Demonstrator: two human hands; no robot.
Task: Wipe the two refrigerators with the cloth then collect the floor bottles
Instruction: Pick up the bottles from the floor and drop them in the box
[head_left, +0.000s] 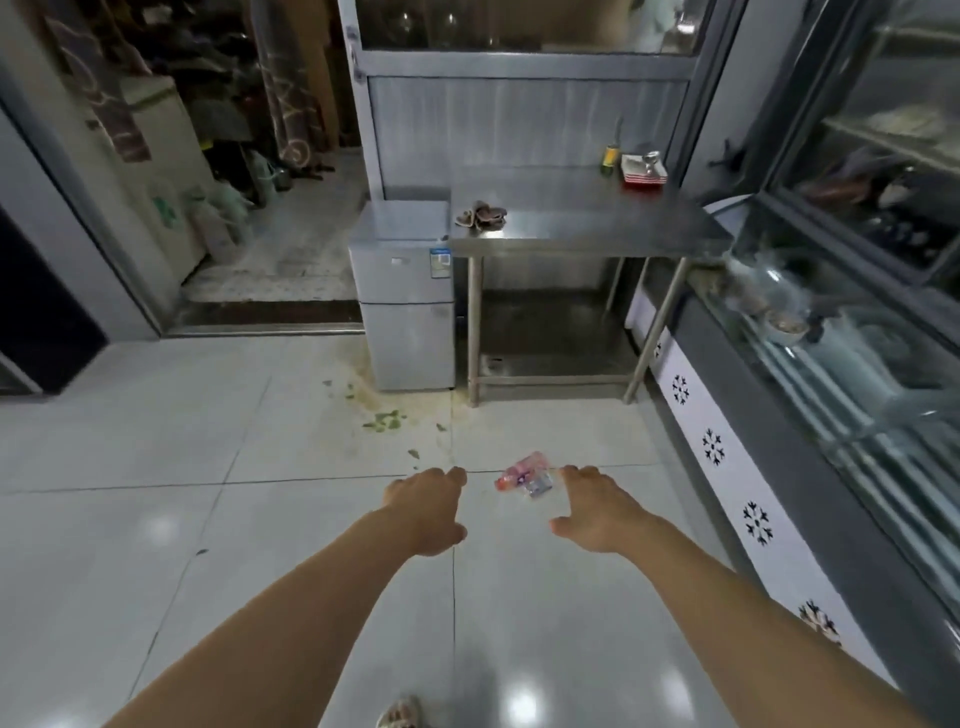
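Note:
A clear plastic bottle (523, 475) with a pink label lies on the white tiled floor. My left hand (428, 506) hangs to its left and my right hand (597, 512) just to its right, both empty with fingers apart, neither touching it. A small silver refrigerator (402, 291) stands against the wall beside a steel table (587, 213). A crumpled cloth (480, 214) rests on the table's left end. A glass-fronted display refrigerator (810, 364) with snowflake marks runs along the right side.
Green scraps and a stain (384, 420) mark the floor in front of the small refrigerator. A can (609, 158) and a red-and-white dish (644, 169) sit at the table's back. An open doorway (270, 244) leads to a cluttered room at left. My foot (400, 714) shows below.

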